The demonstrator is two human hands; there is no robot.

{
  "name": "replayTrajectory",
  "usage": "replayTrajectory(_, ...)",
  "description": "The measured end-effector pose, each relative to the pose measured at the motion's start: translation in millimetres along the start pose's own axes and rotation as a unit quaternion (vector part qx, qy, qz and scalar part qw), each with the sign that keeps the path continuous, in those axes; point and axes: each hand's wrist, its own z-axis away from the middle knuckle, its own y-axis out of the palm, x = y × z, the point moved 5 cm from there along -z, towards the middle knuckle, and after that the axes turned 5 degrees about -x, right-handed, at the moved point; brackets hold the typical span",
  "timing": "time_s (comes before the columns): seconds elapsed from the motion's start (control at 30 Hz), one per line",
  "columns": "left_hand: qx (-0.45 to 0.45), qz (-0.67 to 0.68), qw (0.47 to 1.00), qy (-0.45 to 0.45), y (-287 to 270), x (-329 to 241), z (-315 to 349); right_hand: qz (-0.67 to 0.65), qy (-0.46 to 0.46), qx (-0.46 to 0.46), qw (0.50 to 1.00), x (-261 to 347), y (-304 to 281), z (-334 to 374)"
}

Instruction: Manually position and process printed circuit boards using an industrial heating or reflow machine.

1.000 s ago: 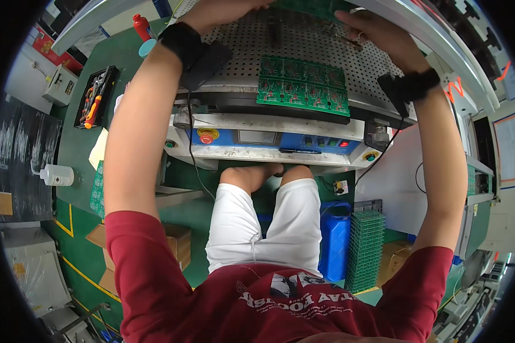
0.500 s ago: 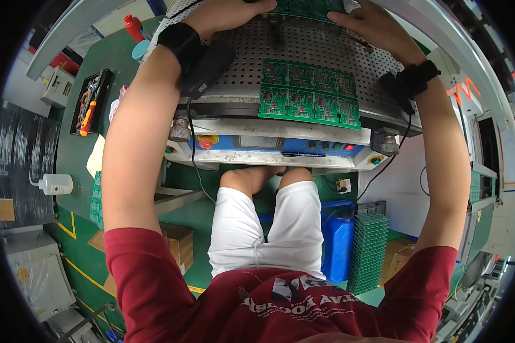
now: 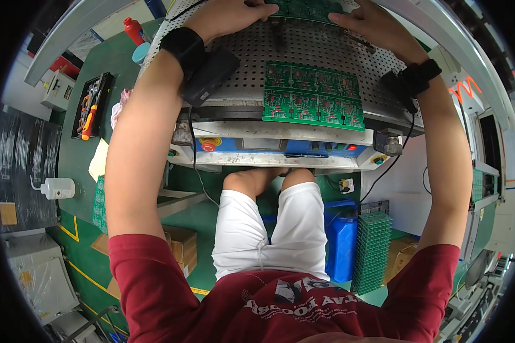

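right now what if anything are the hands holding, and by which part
The far green circuit board, it seems: left hand at its left end, right hand at its right end.

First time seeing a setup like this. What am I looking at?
No robot: a person's two bare hands, left hand and right hand. The wide fisheye camera sits on the head and looks down, so straight edges bend; picture left is the person's left. Each wrist wears a black strap. In front is a silver perforated metal plate, above a blue control panel. A green rectangular circuit board lies untouched at the plate's front edge. Both hands hold a second green circuit board by its ends, partly cut off at the top; whether it is lifted, I can't tell.
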Motion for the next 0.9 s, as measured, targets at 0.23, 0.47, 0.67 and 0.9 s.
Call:
replayTrajectory(0.23,0.009,0.017,0.999,0.033,6,2,-2,0.049,0.062,0.008,0.997,2,-9,8)
replayTrajectory(0.47,0.103,0.029,0.991,-0.078,22,29,-4,0.100,0.133,0.004,0.986,1,-12,5)
replayTrajectory(0.67,0.044,0.034,0.996,-0.063,16,8,1,0.112,0.236,0.056,0.964,-7,-19,10)
replayTrajectory(0.9,0.050,-0.010,0.994,-0.095,-13,-2,19,0.340,0.257,0.020,0.905,11,-26,37)
